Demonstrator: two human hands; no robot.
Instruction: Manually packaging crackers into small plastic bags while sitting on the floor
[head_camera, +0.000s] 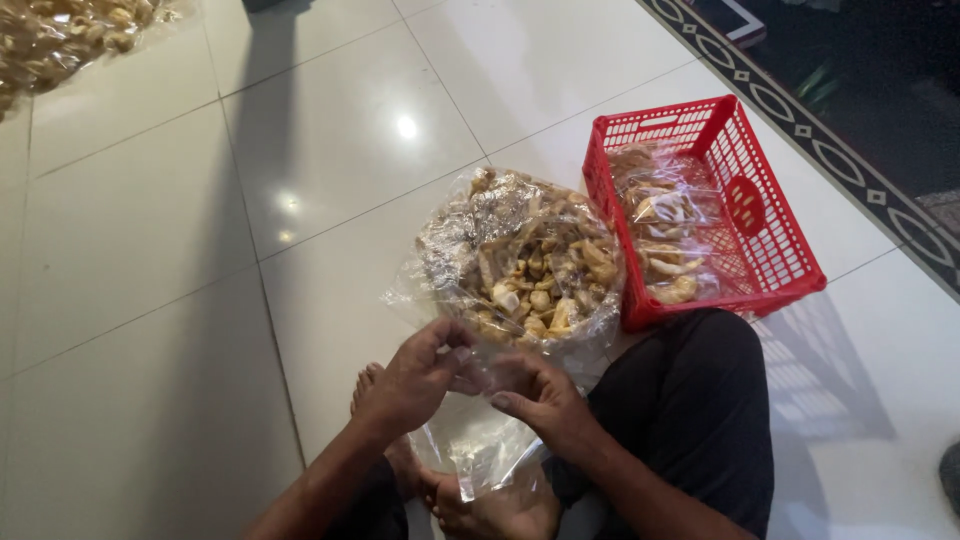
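Between the hands: I see a small clear plastic bag (478, 440), held low in the view above the person's bare feet (470, 500).
Orientation: the small bag's long axis runs near-vertical in the view, its upper edge at the fingers and its lower end hanging toward the feet.
Appearance: thin, transparent, crinkled film with pale glints; I cannot tell whether anything is inside it.
Left hand (412, 380): fingers pinched on the bag's upper edge, grasping the film.
Right hand (540, 395): thumb and fingers closed on the same upper edge, just beside the left hand.
Large clear bag (520, 262): stands on the floor just beyond the hands, mouth open upward, filled with pale golden fried snack pieces (535, 285).
Red basket (775, 250): a slotted plastic crate touching the large bag's right side; it holds smaller sealed clear packets of snacks (665, 230) along its left half.
Far corner: another clear bag of snacks (60, 35) lies at the top left, well apart.
Floor (150, 250): glossy white tile; the person sits on it in dark trousers (690, 410).
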